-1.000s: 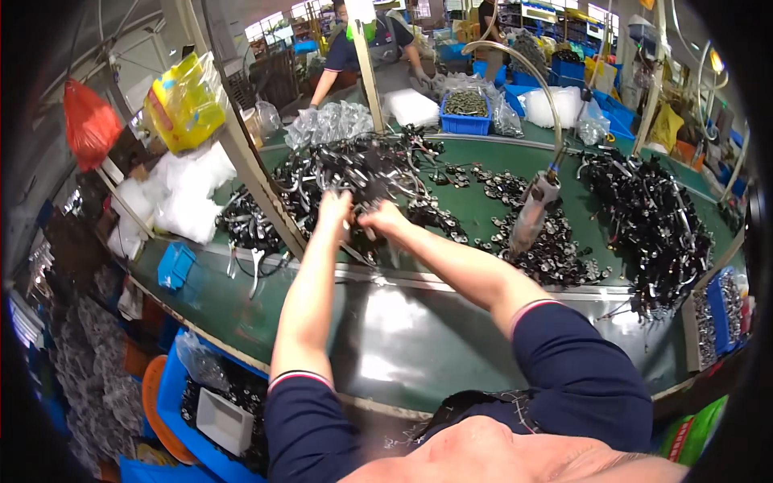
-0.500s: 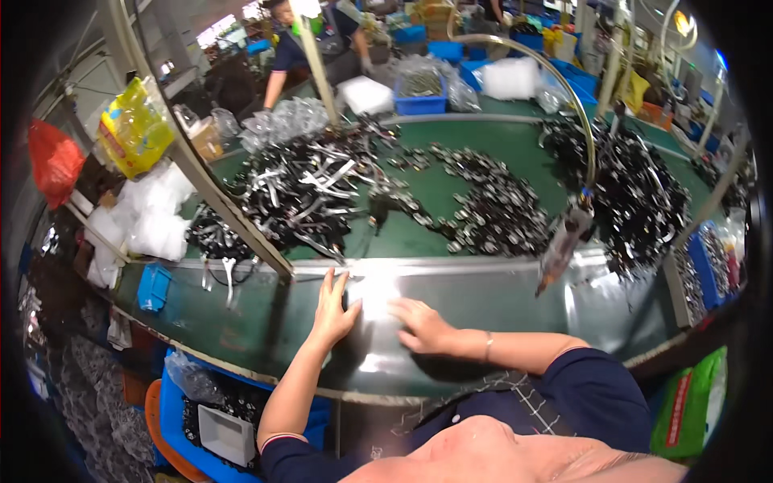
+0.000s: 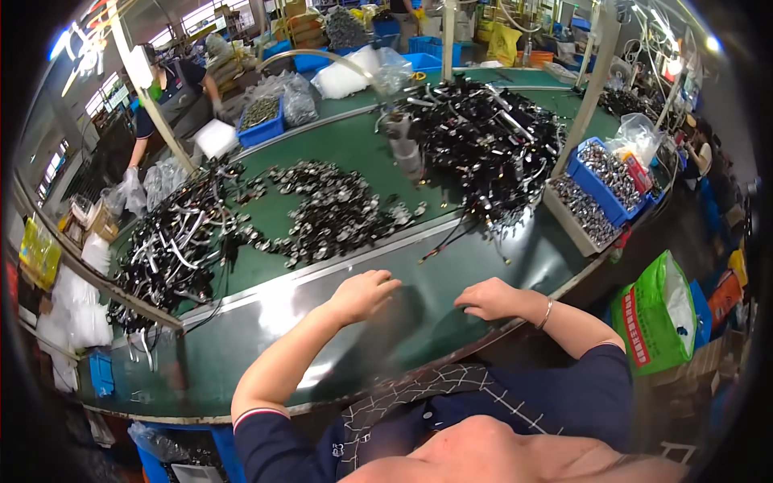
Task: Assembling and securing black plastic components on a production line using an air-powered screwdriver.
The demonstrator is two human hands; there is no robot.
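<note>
My left hand (image 3: 364, 296) hovers over the green work surface (image 3: 266, 354), its fingers loosely bent and pointing right, with nothing visible in them. To its right, my right hand (image 3: 493, 299), with a bracelet at the wrist, is held above the same surface. Its fingers point left, slightly apart, and it holds nothing that I can see. Behind my left hand lies a spread of small round dark parts with shiny faces (image 3: 330, 209). Beyond my right hand rises a heap of black cables (image 3: 491, 145), a few ends trailing over the metal rail (image 3: 378, 243) towards me.
Black cables with white strips (image 3: 173, 241) are heaped at the left. A hanging tool (image 3: 407, 153) is blurred beside the right heap. At right stand a grey tray (image 3: 592, 241) and a blue bin (image 3: 612, 193) of small metal parts. Posts rise from the bench. A co-worker (image 3: 169, 97) stands far left.
My view has swung to the right. My hands have moved rightward along the bench and farther apart, and the fingers of my left hand now point right instead of away from me.
</note>
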